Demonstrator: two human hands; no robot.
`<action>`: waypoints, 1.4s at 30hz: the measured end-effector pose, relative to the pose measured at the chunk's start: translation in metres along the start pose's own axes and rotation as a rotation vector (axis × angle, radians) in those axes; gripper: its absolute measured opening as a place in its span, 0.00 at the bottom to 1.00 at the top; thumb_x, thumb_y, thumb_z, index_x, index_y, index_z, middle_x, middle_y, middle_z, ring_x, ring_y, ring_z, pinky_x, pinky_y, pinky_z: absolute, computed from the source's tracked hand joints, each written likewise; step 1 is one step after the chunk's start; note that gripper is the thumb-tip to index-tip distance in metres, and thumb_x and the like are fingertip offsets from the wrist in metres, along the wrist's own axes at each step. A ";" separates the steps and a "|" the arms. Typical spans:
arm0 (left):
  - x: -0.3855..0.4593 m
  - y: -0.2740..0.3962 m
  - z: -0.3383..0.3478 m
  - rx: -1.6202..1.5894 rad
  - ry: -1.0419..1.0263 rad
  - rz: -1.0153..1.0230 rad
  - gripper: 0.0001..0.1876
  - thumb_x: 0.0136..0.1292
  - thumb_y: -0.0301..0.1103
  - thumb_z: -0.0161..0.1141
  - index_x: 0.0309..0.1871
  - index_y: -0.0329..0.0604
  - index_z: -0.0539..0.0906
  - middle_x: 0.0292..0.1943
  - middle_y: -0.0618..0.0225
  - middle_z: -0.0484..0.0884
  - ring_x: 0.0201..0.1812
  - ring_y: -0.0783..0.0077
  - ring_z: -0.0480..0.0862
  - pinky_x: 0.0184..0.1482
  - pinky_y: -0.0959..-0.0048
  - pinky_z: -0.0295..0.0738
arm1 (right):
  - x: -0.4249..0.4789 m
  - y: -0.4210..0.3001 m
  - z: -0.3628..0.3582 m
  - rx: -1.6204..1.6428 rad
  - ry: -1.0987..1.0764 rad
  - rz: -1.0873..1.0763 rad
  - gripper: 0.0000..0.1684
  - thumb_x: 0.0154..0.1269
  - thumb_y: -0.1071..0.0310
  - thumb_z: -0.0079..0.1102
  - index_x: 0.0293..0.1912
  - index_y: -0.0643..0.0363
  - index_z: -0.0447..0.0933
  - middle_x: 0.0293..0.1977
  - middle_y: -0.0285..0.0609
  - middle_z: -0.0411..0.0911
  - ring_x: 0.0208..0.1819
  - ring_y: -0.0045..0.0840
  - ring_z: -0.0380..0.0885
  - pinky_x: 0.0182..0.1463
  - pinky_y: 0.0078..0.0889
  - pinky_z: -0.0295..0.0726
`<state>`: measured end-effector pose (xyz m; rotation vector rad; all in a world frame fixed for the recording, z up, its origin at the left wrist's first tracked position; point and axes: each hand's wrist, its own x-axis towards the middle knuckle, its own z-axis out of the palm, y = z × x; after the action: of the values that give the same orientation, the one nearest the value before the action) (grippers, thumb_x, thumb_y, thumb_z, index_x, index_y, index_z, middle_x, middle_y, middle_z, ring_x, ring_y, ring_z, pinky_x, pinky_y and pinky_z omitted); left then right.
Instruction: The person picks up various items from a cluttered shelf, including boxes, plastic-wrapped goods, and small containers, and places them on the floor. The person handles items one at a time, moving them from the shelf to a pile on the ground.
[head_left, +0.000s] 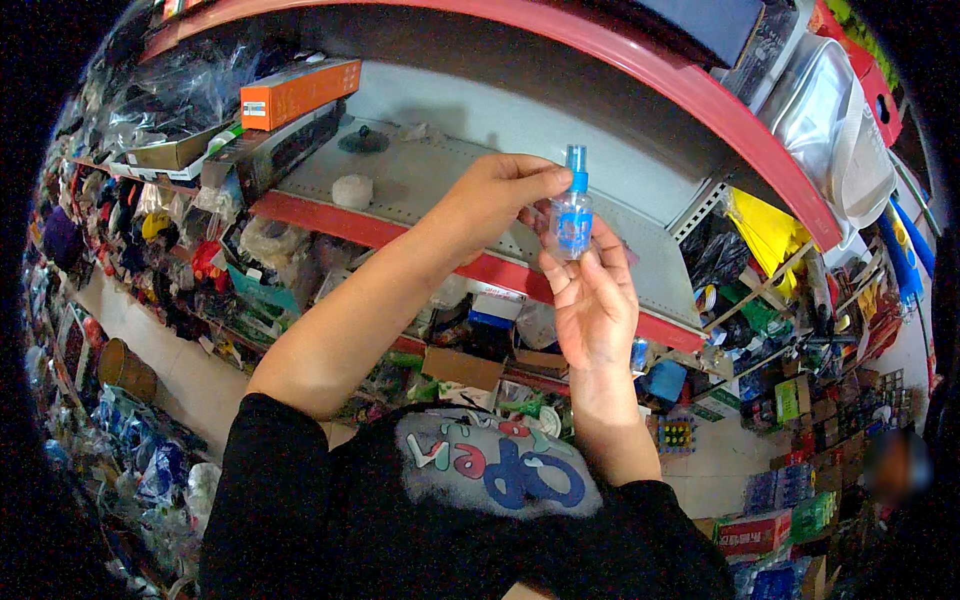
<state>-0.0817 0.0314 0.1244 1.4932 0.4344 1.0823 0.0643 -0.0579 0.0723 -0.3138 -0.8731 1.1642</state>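
Observation:
A small clear plastic spray bottle (573, 225) with a blue spray top and blue printing stands upright between my two hands, above a grey metal shelf (450, 161) with a red front edge. My left hand (517, 187) grips the blue neck of the bottle between thumb and fingers. From below, my right hand (596, 292) holds the bottle's clear body near its base, palm turned up. Left of the hands, a white roll (352, 192) sits at the shelf's front edge. A dark round object (363, 139) lies farther back.
An orange box (300, 94) lies on a dark box at the shelf's left end. Overhead curves another red shelf edge (600, 34). Packed goods fill the lower shelves. To the right are a yellow cloth or plastic item (769, 232) and sticks. A person (896, 469) is at the far right.

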 end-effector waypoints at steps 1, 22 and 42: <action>-0.001 0.000 0.000 -0.005 0.000 -0.001 0.15 0.66 0.43 0.64 0.47 0.42 0.87 0.36 0.73 0.86 0.36 0.80 0.78 0.40 0.76 0.70 | 0.000 0.000 0.000 -0.001 0.001 0.003 0.24 0.69 0.75 0.54 0.63 0.60 0.67 0.57 0.49 0.75 0.57 0.38 0.77 0.60 0.49 0.79; -0.010 -0.005 -0.010 0.069 -0.121 0.051 0.15 0.66 0.40 0.65 0.50 0.41 0.84 0.40 0.72 0.85 0.39 0.79 0.80 0.43 0.76 0.73 | 0.007 0.005 -0.003 0.173 -0.069 0.120 0.25 0.69 0.70 0.53 0.63 0.63 0.65 0.58 0.56 0.74 0.60 0.47 0.75 0.62 0.50 0.78; -0.203 0.038 -0.171 0.357 0.510 -0.037 0.25 0.62 0.30 0.67 0.62 0.33 0.75 0.50 0.64 0.84 0.50 0.74 0.82 0.54 0.73 0.76 | 0.015 0.014 0.005 -0.238 -0.231 0.227 0.33 0.74 0.56 0.50 0.68 0.68 0.60 0.56 0.56 0.75 0.50 0.34 0.81 0.49 0.31 0.82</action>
<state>-0.3341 -0.0380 0.0641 1.4939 1.0514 1.4100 0.0526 -0.0403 0.0731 -0.4895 -1.2069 1.3261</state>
